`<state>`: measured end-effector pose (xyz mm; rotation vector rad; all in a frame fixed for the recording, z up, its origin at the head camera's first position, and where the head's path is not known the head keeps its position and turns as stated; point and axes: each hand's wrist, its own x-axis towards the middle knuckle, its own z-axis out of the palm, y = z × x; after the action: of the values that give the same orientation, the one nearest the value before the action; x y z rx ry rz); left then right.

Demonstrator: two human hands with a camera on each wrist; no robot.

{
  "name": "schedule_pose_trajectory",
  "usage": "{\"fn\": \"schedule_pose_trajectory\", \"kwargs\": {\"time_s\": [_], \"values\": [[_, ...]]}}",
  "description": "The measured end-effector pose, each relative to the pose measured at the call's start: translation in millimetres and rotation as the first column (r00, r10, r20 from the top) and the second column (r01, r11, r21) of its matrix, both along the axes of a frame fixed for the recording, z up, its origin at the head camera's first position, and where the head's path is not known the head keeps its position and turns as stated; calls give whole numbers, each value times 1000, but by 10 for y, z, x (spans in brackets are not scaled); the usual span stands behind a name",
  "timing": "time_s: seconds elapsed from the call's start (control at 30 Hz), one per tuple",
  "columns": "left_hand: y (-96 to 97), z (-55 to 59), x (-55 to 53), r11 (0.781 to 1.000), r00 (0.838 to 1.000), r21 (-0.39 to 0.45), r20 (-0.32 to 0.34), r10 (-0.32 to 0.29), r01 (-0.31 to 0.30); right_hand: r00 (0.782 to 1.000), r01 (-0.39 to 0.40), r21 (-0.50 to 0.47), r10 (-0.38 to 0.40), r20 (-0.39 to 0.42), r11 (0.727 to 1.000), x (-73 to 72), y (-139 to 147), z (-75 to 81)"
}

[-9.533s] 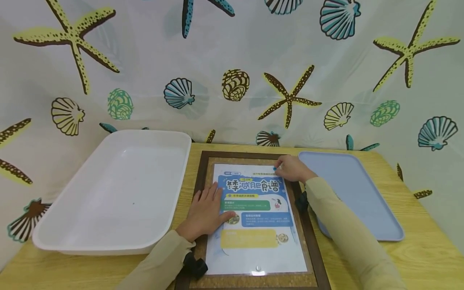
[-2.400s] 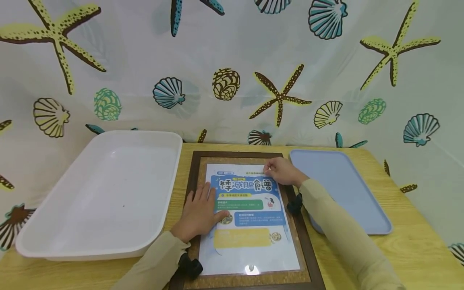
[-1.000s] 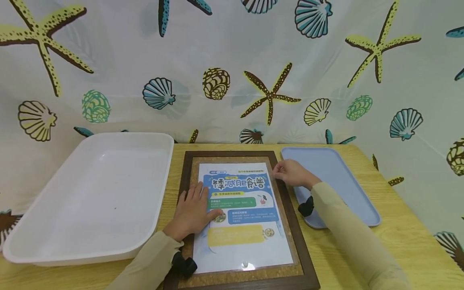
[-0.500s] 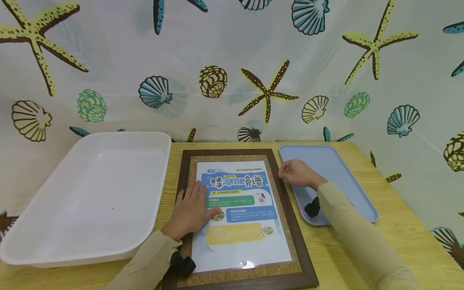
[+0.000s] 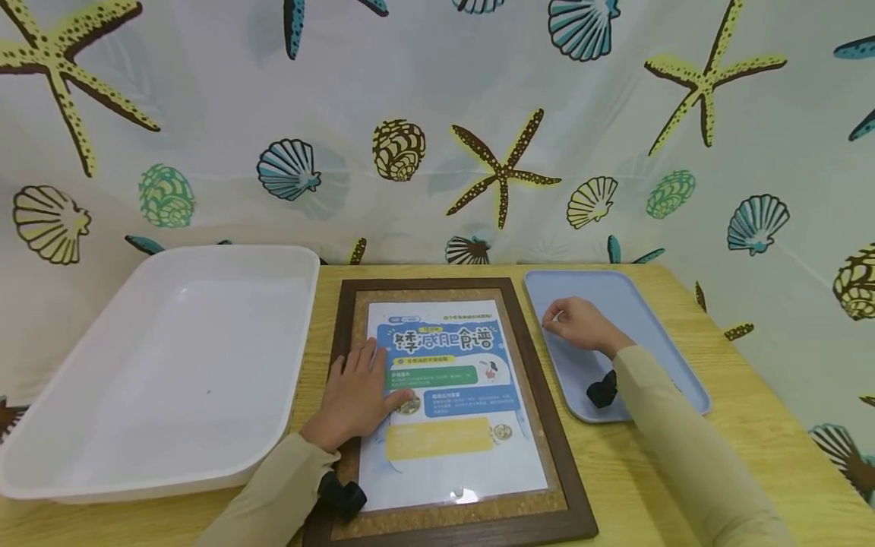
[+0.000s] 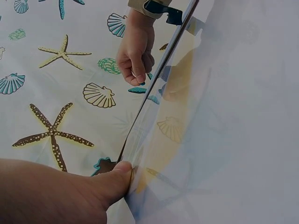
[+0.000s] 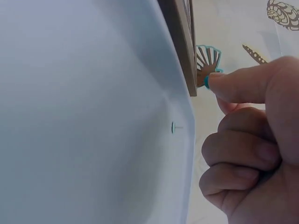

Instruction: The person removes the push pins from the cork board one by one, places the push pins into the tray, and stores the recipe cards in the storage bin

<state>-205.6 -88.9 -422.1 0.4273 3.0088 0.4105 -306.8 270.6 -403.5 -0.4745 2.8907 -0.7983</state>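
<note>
My left hand [image 5: 352,391] rests flat on the left edge of a printed poster [image 5: 472,477], fingers spread. The poster lies on a cork board with a dark brown frame [image 5: 579,501]. Over the blue tray [image 5: 598,285] is my right hand [image 5: 581,325], thumb and index finger pinching a small teal thumbtack [image 7: 206,82]; the other fingers are curled. Another thumbtack [image 7: 174,127] lies in the tray in the right wrist view. A round clear tack [image 5: 459,492] is at the poster's bottom edge. In the left wrist view, my left thumb [image 6: 120,175] touches the board's edge.
A large white basin [image 5: 164,342] stands left of the board, close to my left forearm. The wooden table [image 5: 745,456] extends right of the tray. A curtain [image 5: 437,68] printed with shells and starfish hangs behind the table. Each wrist wears a black camera mount [image 5: 342,497].
My right hand has come away from the poster's top right corner and moved right over the tray with the thumbtack. My left hand stays on the poster. The head view has turned rightward.
</note>
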Motion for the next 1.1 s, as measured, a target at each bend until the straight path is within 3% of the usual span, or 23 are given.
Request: {"fn": "schedule_pose_trajectory", "kwargs": {"time_s": [0.27, 0.73, 1.1], "values": [[-5, 0, 6, 1000, 1000, 15, 9, -10, 10, 999, 41, -9, -41, 11, 999, 21, 162, -49], [12, 1, -22, 1000, 1000, 14, 15, -9, 9, 996, 66, 18, -65, -63, 998, 32, 329, -57], [-26, 10, -1, 1000, 1000, 1, 25, 4, -4, 996, 59, -19, -60, -62, 998, 55, 291, -68]]}}
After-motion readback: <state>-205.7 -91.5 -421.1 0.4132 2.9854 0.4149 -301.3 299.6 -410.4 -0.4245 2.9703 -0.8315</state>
